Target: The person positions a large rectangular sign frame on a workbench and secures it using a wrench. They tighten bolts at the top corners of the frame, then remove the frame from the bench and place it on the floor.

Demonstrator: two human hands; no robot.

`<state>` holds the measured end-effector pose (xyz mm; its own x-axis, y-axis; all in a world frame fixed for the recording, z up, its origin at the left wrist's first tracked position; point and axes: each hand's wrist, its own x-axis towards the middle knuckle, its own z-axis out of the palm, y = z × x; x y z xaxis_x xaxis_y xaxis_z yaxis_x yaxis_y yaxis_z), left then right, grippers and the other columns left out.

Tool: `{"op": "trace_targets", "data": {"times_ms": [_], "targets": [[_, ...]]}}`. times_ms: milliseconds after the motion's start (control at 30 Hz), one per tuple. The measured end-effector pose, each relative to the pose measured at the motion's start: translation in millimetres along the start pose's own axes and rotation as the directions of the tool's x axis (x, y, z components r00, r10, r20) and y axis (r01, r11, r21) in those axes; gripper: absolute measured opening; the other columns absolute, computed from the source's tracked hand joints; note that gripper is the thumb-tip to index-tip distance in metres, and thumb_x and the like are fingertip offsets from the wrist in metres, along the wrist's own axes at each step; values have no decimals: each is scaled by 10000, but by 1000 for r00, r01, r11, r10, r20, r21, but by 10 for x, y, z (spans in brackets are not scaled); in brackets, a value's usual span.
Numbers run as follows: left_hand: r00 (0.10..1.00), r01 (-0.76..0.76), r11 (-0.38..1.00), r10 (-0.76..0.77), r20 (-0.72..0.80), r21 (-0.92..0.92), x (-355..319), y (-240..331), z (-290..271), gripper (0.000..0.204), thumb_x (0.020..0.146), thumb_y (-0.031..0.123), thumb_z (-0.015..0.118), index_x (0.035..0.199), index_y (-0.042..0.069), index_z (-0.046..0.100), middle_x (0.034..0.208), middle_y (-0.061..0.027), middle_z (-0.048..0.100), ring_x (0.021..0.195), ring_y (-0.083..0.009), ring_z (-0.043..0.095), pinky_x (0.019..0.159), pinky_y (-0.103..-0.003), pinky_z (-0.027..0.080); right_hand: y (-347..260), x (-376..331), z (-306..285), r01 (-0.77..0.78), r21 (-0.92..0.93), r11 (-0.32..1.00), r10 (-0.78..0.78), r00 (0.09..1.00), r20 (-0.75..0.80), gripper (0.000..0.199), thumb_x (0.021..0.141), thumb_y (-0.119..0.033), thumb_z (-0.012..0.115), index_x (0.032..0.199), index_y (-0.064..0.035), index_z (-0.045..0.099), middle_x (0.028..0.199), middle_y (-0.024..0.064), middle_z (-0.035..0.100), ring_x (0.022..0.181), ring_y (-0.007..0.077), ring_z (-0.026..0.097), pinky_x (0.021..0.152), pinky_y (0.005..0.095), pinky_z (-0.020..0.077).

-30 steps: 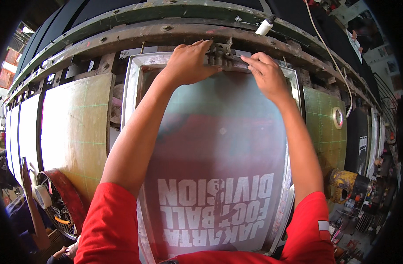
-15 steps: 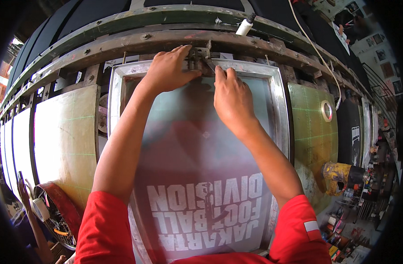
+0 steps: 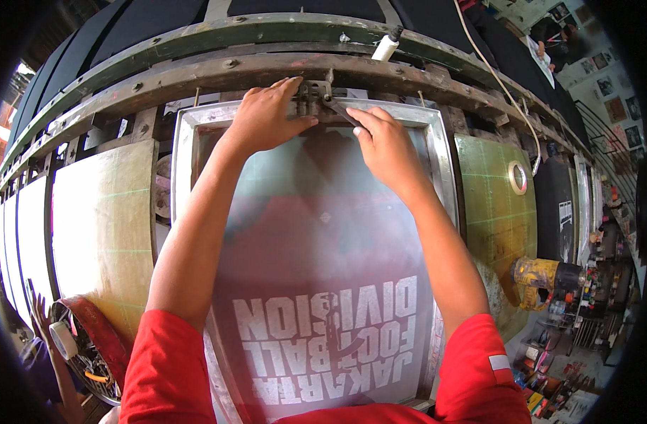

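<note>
Where clamp sits, both hands closed.

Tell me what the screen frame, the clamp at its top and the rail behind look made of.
Frame: likely aluminium, pale grey, dull, ink-smeared.
Clamp by the left hand: seemingly steel, dark, worn.
Rail: probably painted steel, bolted, green paint chipped, rusty patches.

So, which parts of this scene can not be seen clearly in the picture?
- Head view: the metal clamp at the top edge of the screen frame is partly covered by the left hand.
- The right hand hides how its fingertips meet the clamp's lever.
- The screen's near edge is covered by the red sleeves.
- Small things on the shelves at lower right are too small and bent by the lens.
</note>
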<state>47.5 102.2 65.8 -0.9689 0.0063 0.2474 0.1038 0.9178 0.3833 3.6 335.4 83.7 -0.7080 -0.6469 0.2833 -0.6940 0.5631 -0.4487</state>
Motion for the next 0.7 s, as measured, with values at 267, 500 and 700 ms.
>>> {"op": "trace_targets", "data": {"times_ms": [267, 500, 700], "targets": [[999, -26, 1000, 25, -22, -8, 19, -4, 27, 826, 795, 497, 692, 1385, -27, 449, 1344, -224, 548, 1232, -359, 533, 1057, -431, 377, -335, -70, 241, -152, -59, 987, 144, 982, -119, 300, 933, -51, 506, 1214, 37, 564, 1125, 233, 578, 951, 411, 630, 811, 468, 533], [1000, -22, 999, 22, -19, -25, 19, -17, 32, 826, 790, 485, 699, 1386, -28, 447, 1334, -230, 553, 1223, -362, 540, 1053, -436, 378, -472, -99, 334, -193, 14, 981, 192, 963, -189, 263, 929, -52, 511, 1179, 26, 544, 1155, 253, 559, 949, 431, 623, 814, 483, 531], [996, -46, 999, 46, -77, -6, 9, -36, 50, 843, 748, 498, 715, 1348, -43, 476, 1322, -210, 574, 1212, -318, 567, 1020, -436, 405, -319, -95, 210, -163, 114, 980, 179, 973, -149, 262, 916, -80, 557, 1170, -19, 574, 1101, 202, 614, 1006, 406, 607, 895, 476, 487]]}}
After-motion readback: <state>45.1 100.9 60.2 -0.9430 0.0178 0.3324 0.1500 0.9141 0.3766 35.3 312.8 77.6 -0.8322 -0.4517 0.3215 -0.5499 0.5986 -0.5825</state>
